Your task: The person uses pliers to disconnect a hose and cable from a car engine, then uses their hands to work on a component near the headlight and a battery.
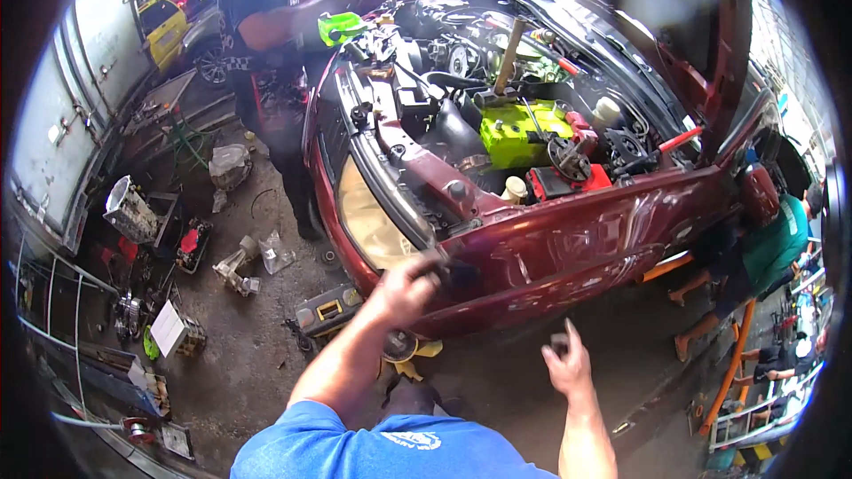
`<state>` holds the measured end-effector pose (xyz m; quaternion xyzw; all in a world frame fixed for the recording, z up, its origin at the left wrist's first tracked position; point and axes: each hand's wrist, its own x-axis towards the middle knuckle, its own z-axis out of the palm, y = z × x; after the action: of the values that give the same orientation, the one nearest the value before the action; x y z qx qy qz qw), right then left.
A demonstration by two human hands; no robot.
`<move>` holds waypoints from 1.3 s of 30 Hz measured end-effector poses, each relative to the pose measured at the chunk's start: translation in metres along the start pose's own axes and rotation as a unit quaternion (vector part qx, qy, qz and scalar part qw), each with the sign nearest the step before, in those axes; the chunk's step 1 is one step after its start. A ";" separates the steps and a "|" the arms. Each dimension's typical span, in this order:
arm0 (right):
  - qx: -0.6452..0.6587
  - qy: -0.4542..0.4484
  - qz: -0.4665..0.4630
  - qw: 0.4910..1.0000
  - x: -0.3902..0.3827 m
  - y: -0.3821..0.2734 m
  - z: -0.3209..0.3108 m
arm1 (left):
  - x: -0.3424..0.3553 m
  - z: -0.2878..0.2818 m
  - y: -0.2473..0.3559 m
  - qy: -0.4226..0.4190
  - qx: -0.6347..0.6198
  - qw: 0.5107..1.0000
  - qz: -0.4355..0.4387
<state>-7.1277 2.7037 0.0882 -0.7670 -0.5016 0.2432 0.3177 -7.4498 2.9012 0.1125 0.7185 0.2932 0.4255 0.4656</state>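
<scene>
My left hand (pixel 408 291) reaches out in front of the headlight (pixel 377 213) of a dark red car, close to the fender (pixel 550 239). Its darkened fingers look extended and hold nothing I can see; whether they touch the paint I cannot tell. My right hand (pixel 568 362) hangs in the air below the fender, index finger stretched up, thumb apart, nothing in it. In the engine bay sits a bright yellow-green battery (pixel 524 135). A wooden-handled hammer (pixel 508 58) rests at its far edge. A metal pulley (pixel 568 158) lies on a red box (pixel 590 179) nearer me.
The raised hood (pixel 728 62) overhangs the bay. A person (pixel 257 18) stands at the car's front beside a bright green container (pixel 340 28); another, in a green shirt (pixel 775 244), crouches at right. A grey toolbox (pixel 328 309) and loose parts (pixel 238 266) lie on the floor.
</scene>
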 end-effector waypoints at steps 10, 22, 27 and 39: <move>-0.234 0.218 -0.423 0.848 0.244 -0.159 0.035 | 0.323 -0.124 0.008 0.025 0.551 0.833 -0.045; -0.276 0.205 -0.366 0.865 0.248 -0.162 0.035 | 0.507 -0.079 -0.082 -0.093 0.601 0.793 -0.037; -0.275 0.199 -0.356 0.871 0.251 -0.166 0.034 | 0.542 -0.065 -0.099 -0.124 0.599 0.789 -0.052; -0.265 0.178 -0.354 0.879 0.250 -0.167 0.034 | 0.582 -0.093 -0.116 -0.081 0.510 0.852 -0.088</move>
<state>-7.1598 2.9921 0.1736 -0.6247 -0.7199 -0.1685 0.2512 -7.2634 3.4619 0.2221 0.8583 0.4921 0.1134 0.0913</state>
